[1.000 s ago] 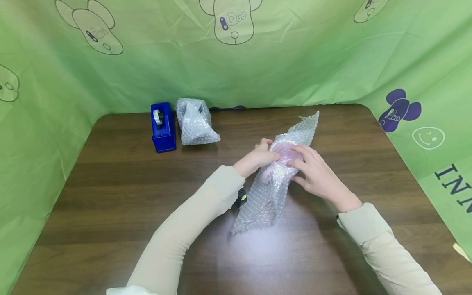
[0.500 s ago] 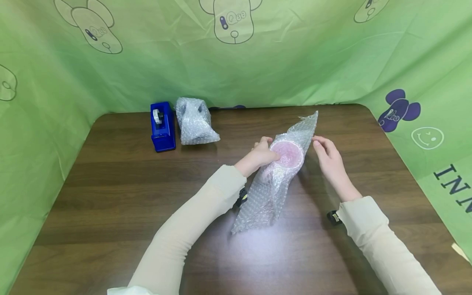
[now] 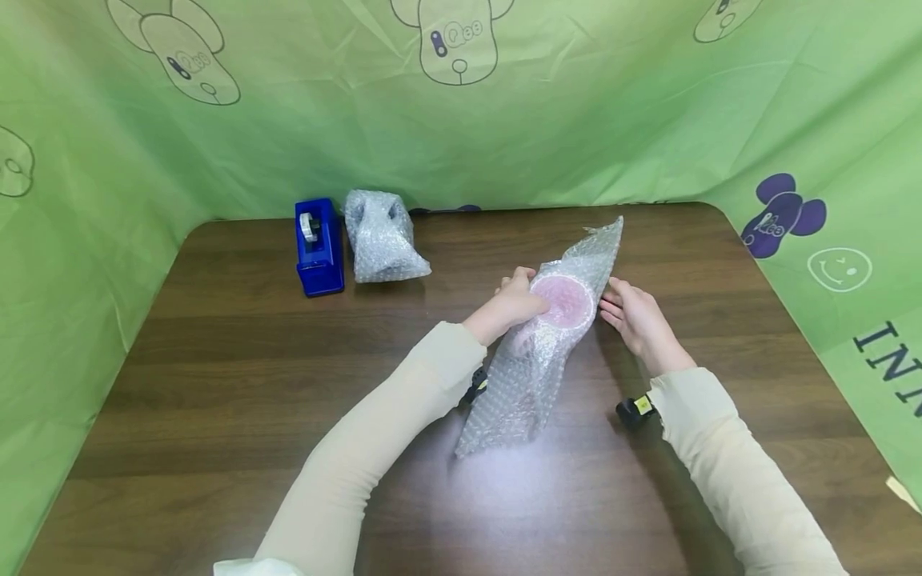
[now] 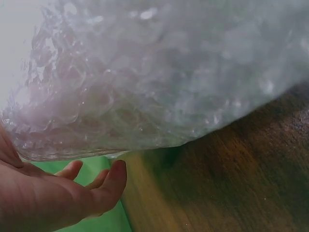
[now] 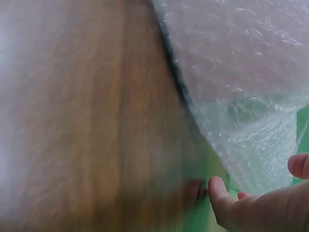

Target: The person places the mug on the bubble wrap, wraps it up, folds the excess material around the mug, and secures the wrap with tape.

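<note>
Translucent bubble wrap (image 3: 536,376) lies in a long slanted strip around a round pink object (image 3: 563,302) with a pale, cup-like rim. My left hand (image 3: 513,300) steadies it from the left: the thumb lies over the rim while the other fingers stay along the outside. In the left wrist view, those fingers (image 4: 108,188) hang loosely curled beside the wrap's lower edge. My right hand (image 3: 637,320) is at the wrap's right edge, fingertips close to its side. The right wrist view shows that thumb and fingers (image 5: 217,191) apart, with nothing pinched between them.
A blue tape dispenser (image 3: 319,248) stands at the back left of the brown wooden table (image 3: 238,384). Beside it sits another bubble-wrapped bundle (image 3: 382,238). Green printed cloth (image 3: 461,136) rises behind the table and along both sides.
My right hand has come off the pink top, moved out to the right edge, then lowered slightly there. The left hand and the wrapped object have barely moved.
</note>
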Available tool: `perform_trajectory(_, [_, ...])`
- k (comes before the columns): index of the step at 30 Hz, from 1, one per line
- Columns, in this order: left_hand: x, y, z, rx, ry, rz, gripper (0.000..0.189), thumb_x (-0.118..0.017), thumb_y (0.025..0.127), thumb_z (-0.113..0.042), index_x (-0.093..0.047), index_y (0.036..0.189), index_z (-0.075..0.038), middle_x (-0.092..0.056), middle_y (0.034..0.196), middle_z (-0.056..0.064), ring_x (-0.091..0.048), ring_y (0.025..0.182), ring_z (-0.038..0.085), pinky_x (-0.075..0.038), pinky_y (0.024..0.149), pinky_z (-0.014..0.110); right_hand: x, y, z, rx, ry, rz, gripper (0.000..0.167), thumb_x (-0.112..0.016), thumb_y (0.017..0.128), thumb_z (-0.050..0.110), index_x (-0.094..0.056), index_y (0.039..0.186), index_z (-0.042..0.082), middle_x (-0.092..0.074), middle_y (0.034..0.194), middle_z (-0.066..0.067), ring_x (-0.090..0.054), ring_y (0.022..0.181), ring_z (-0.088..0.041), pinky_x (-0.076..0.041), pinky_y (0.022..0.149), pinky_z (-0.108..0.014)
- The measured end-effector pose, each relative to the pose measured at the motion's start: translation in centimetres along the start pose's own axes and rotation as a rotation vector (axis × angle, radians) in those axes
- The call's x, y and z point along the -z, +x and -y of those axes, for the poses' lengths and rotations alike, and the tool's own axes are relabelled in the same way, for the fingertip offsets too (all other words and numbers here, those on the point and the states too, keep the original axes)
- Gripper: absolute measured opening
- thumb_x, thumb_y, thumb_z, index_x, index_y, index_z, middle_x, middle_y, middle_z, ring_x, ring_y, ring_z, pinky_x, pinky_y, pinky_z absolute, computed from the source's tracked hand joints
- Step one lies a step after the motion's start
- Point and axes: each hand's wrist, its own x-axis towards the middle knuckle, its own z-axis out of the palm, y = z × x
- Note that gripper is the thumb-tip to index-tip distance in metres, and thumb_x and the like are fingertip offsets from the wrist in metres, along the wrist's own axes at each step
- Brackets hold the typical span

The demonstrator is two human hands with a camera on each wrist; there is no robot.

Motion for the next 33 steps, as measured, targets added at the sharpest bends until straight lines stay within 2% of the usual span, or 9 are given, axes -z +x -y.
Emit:
perform_trajectory(4, [-0.2, 0.0, -0.1, 0.008, 0.006, -0.003, 0.063, -0.062, 0.086, -0.012, -0.034, 0.143, -0.012, -0.037, 0.142, 0.018, -0.033, 0.133, 0.034, -0.032, 0.110, 0.044, -0.4, 0.3, 0.2, -0.015, 0.016, 0.003, 0.070, -0.035, 0.100, 0.034, 0.002, 0.151, 0.003, -0.021, 0.152, -0.017, -0.046, 0.101, -0.001, -0.040, 0.098, -0.014])
perform_trajectory(10, [-0.5, 0.0, -0.1, 0.011, 0.015, -0.014, 0.060, -0.060, 0.088, -0.011, -0.034, 0.142, -0.011, -0.037, 0.142, 0.017, -0.034, 0.132, 0.033, -0.032, 0.111, 0.043, -1.0, 0.5, 0.6, -0.032, 0.016, -0.014, 0.073, -0.032, 0.100, 0.036, 0.008, 0.151, 0.003, -0.001, 0.160, -0.016, -0.029, 0.135, -0.016, -0.021, 0.119, -0.024])
perform_trajectory(13, [-0.6, 0.1, -0.1, 0.004, 0.023, -0.017, 0.061, -0.059, 0.088, -0.011, -0.032, 0.143, -0.012, -0.037, 0.143, 0.018, -0.034, 0.132, 0.032, -0.033, 0.110, 0.043, -1.1, 0.6, 0.7, -0.018, 0.006, -0.030, 0.074, -0.035, 0.100, 0.037, 0.006, 0.152, 0.003, -0.021, 0.153, -0.018, -0.039, 0.125, -0.015, -0.032, 0.112, -0.019])
perform_trajectory(15, [-0.6, 0.2, 0.0, -0.003, 0.031, -0.027, 0.061, -0.059, 0.088, -0.011, -0.033, 0.143, -0.012, -0.038, 0.142, 0.018, -0.035, 0.131, 0.031, -0.033, 0.110, 0.043, -1.1, 0.6, 0.6, 0.006, 0.008, -0.033, 0.074, -0.038, 0.100, 0.037, 0.001, 0.152, 0.003, -0.042, 0.135, -0.008, -0.048, 0.109, -0.006, -0.040, 0.098, -0.015])
perform_trajectory(19, [-0.6, 0.3, 0.1, -0.020, 0.030, -0.033, 0.060, -0.059, 0.089, -0.012, -0.033, 0.143, -0.011, -0.038, 0.142, 0.018, -0.035, 0.130, 0.032, -0.033, 0.110, 0.042, -1.1, 0.6, 0.6, 0.066, 0.007, -0.031, 0.075, -0.044, 0.098, 0.038, -0.007, 0.152, 0.002, -0.047, 0.099, 0.012, -0.049, 0.086, 0.005, -0.043, 0.078, -0.011])
perform_trajectory(22, [-0.7, 0.3, 0.1, -0.030, 0.034, -0.036, 0.059, -0.059, 0.090, -0.014, -0.033, 0.143, -0.011, -0.039, 0.142, 0.018, -0.035, 0.130, 0.032, -0.032, 0.110, 0.042, -1.2, 0.5, 0.6, 0.101, -0.003, -0.028, 0.070, -0.047, 0.098, 0.039, -0.017, 0.151, 0.004, -0.049, 0.091, 0.016, -0.050, 0.082, 0.005, -0.042, 0.076, -0.012])
perform_trajectory(26, [-0.7, 0.3, 0.1, -0.040, 0.040, -0.037, 0.059, -0.058, 0.090, -0.014, -0.033, 0.143, -0.011, -0.039, 0.142, 0.018, -0.036, 0.130, 0.032, -0.033, 0.110, 0.042, -1.4, 0.3, 0.6, 0.137, 0.038, -0.010, 0.034, -0.050, 0.097, 0.038, -0.045, 0.124, 0.018, -0.058, 0.081, 0.018, -0.055, 0.076, 0.005, -0.043, 0.075, -0.013])
perform_trajectory(28, [-0.7, 0.3, 0.1, -0.044, 0.047, -0.036, 0.059, -0.057, 0.090, -0.014, -0.033, 0.143, -0.011, -0.039, 0.142, 0.018, -0.036, 0.129, 0.032, -0.033, 0.109, 0.042, -1.4, 0.3, 0.6, 0.145, 0.065, -0.005, 0.019, -0.051, 0.097, 0.037, -0.045, 0.107, 0.023, -0.060, 0.077, 0.018, -0.057, 0.073, 0.005, -0.043, 0.075, -0.014])
perform_trajectory(33, [-0.7, 0.2, 0.1, -0.047, 0.073, -0.047, 0.059, -0.057, 0.089, -0.013, -0.033, 0.143, -0.011, -0.041, 0.141, 0.017, -0.037, 0.128, 0.031, -0.034, 0.108, 0.040, -1.5, 0.2, 0.6, 0.150, 0.015, -0.011, 0.020, -0.052, 0.096, 0.038, -0.044, 0.110, 0.026, -0.057, 0.085, 0.021, -0.054, 0.080, 0.006, -0.040, 0.080, -0.014])
